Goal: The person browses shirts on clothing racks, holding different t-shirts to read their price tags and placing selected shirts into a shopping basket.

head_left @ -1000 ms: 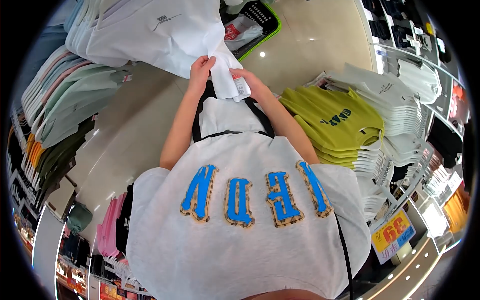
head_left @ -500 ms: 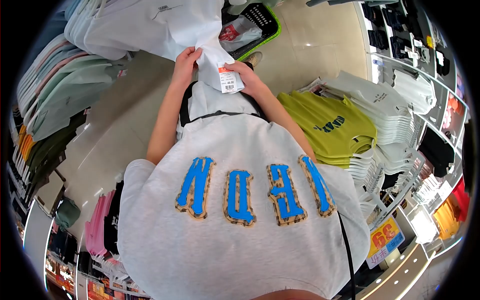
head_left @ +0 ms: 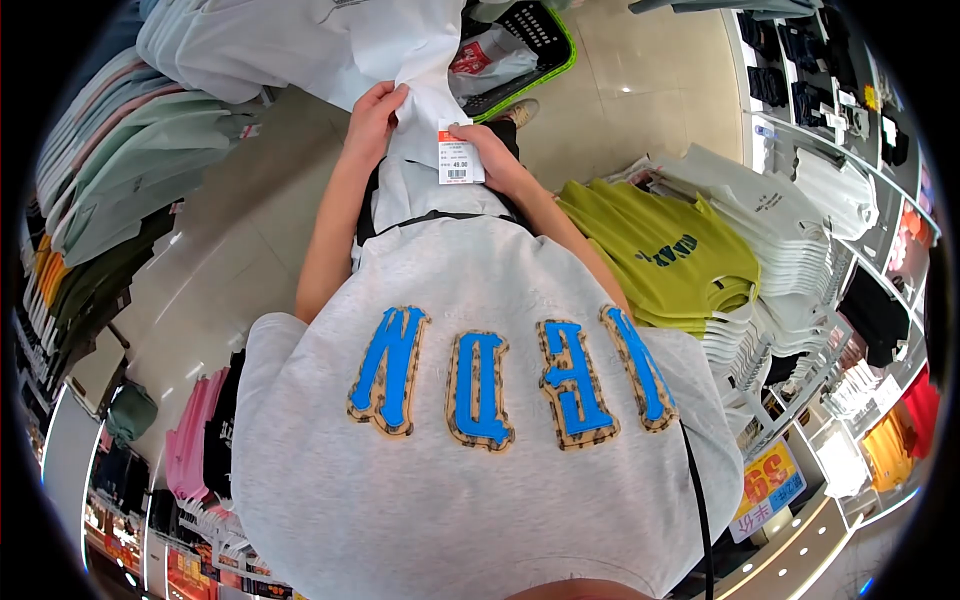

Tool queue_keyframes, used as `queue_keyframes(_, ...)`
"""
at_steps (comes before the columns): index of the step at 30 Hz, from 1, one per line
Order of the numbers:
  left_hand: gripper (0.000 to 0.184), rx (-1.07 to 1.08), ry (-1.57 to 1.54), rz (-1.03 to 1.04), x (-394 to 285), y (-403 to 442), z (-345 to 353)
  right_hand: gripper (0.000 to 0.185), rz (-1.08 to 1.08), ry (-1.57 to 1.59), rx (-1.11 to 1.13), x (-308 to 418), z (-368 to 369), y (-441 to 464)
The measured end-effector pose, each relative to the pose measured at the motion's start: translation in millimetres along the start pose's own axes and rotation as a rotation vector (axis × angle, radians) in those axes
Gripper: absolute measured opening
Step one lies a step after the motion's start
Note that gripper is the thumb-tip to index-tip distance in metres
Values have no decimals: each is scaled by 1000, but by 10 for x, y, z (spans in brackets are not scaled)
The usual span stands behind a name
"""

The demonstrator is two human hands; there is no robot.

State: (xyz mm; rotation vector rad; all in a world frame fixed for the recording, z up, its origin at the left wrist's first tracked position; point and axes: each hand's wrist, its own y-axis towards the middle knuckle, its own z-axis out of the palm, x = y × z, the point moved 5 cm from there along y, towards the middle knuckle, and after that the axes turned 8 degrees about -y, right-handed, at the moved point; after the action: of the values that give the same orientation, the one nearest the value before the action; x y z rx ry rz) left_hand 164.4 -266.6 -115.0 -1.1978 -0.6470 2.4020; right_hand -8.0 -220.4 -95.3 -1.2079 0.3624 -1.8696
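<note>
A white T-shirt [head_left: 300, 45] with small dark print hangs at the top of the view, on the rack ahead of me. My left hand [head_left: 375, 118] pinches a fold of its fabric. My right hand [head_left: 485, 158] is closed on the edge of a price tag [head_left: 458, 165], thumb on its front. The tag is white with an orange band and a barcode, and 49.00 is printed on it. White cloth lies right behind it. Part of the right fingers is hidden behind the tag.
A black basket with a green rim [head_left: 568, 50] stands on the floor ahead, a plastic bag [head_left: 490, 62] inside. Pale shirts [head_left: 150, 140] hang at left. Yellow-green shirts [head_left: 650, 250] and white ones hang close at right, above a price sign [head_left: 770, 480].
The tag now hangs straighter and faces me more squarely, and the cloth edge around it has shifted. Both hands keep their hold. The view has moved slightly.
</note>
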Motion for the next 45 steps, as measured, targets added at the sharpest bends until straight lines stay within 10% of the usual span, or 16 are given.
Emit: queue_keyframes(45,18,359,181,-97,-307,-327,321,31,-143,-246,-131,371,271,165)
